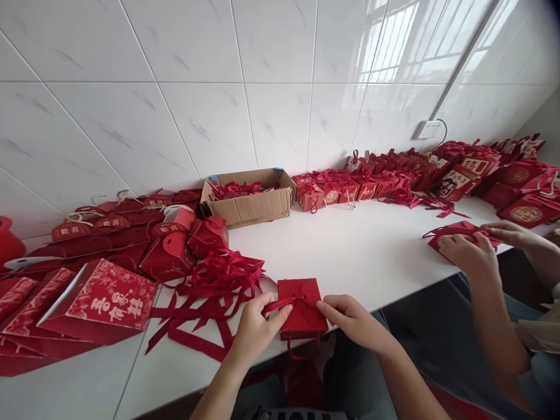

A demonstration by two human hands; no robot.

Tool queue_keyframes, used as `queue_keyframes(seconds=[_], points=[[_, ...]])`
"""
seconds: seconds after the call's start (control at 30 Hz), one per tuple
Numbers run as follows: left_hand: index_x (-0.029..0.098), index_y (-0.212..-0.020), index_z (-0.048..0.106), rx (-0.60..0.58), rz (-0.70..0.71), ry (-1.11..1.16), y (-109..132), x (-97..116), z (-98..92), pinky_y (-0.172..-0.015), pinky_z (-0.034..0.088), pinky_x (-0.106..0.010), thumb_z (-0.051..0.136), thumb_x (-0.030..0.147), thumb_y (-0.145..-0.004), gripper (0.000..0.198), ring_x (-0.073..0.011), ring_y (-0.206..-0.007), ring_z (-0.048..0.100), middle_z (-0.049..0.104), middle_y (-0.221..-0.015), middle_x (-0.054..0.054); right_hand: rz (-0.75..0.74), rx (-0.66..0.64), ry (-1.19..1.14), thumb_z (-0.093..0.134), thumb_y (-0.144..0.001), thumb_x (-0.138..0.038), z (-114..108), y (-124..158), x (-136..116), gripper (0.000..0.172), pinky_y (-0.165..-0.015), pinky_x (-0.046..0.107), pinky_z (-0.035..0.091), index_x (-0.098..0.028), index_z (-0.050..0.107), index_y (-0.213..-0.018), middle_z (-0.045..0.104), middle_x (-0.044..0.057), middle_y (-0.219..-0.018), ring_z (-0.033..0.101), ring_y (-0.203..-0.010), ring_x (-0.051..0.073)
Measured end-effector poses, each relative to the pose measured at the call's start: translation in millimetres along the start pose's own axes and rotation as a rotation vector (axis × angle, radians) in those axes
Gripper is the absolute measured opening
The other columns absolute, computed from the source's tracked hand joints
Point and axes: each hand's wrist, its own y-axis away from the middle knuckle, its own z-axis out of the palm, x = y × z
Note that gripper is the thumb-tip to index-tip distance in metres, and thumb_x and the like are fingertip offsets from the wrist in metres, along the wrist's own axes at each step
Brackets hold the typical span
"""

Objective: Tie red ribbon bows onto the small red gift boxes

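At the table's front edge lies a small red gift box (301, 322), with a red cord handle (297, 353) hanging over the edge. A red ribbon (301, 300) crosses its top and is gathered at the middle. My left hand (258, 326) pinches one side of this ribbon between thumb and fingers. On the other side, my right hand (350, 319) is closed at the box's right edge, its fingertips on the ribbon's other end. Loose red ribbons (219, 286) lie in a heap just left of my left hand.
An open cardboard box (247, 209) holding red ribboned things stands against the wall. Finished-looking red boxes (332, 192) line the back. Red boxes (107, 297) crowd the left. At right, another person's hands (475, 251) work on a red box (450, 234).
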Motion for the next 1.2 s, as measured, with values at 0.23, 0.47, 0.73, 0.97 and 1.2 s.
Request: queue_keyframes(seconds=[0.23,0.47,0.73,0.97,1.2], points=[[0.02,-0.062,0.048,-0.022,-0.107,0.137,2.6,8.8,2.8,-0.055,0.039,-0.023,0.063,0.041,-0.072,0.028,-0.0129,-0.058,0.044,0.043,-0.06,0.004,-0.011,-0.021,-0.043,0.046,-0.089,-0.048,1.8,1.2,3.1,0.044,-0.058,0.026,0.03,-0.018,0.04,-0.058,0.039,-0.002,-0.068,0.034,-0.062,0.012],[0.02,-0.066,0.057,-0.002,-0.209,0.293,6.4,7.7,3.0,-0.065,0.05,-0.028,0.068,0.039,-0.068,0.022,-0.0184,-0.069,0.058,0.058,-0.068,0.0,-0.003,-0.027,-0.124,0.049,-0.087,-0.052,4.7,0.2,4.6,0.046,-0.056,0.025,0.028,-0.018,0.04,-0.057,0.038,-0.003,-0.064,0.033,-0.06,0.011],[0.021,-0.056,0.055,0.095,-0.175,0.356,1.9,-18.8,11.0,-0.071,0.051,-0.031,0.068,0.033,-0.069,0.022,-0.0209,-0.078,0.061,0.058,-0.069,-0.002,0.051,0.036,-0.22,0.05,-0.085,-0.057,7.8,-3.4,17.2,0.049,-0.05,0.024,0.02,-0.019,0.037,-0.058,0.028,-0.006,-0.055,0.024,-0.052,0.009],[0.018,-0.069,0.056,0.022,-0.25,0.492,0.5,-12.3,5.9,-0.067,0.049,-0.026,0.074,0.036,-0.064,0.026,-0.0161,-0.07,0.06,0.06,-0.071,0.001,0.122,0.097,-0.281,0.055,-0.084,-0.053,2.0,0.6,22.3,0.04,-0.046,0.022,0.023,-0.02,0.044,-0.066,0.032,-0.007,-0.055,0.026,-0.05,0.008],[0.02,-0.083,0.059,0.037,-0.23,0.409,6.3,7.3,5.9,-0.069,0.05,-0.028,0.072,0.039,-0.062,0.032,-0.0194,-0.076,0.062,0.063,-0.076,0.0,0.079,0.073,-0.304,0.062,-0.08,-0.052,5.5,1.2,11.8,0.039,-0.049,0.022,0.024,-0.02,0.042,-0.07,0.035,-0.007,-0.061,0.029,-0.053,0.008]])
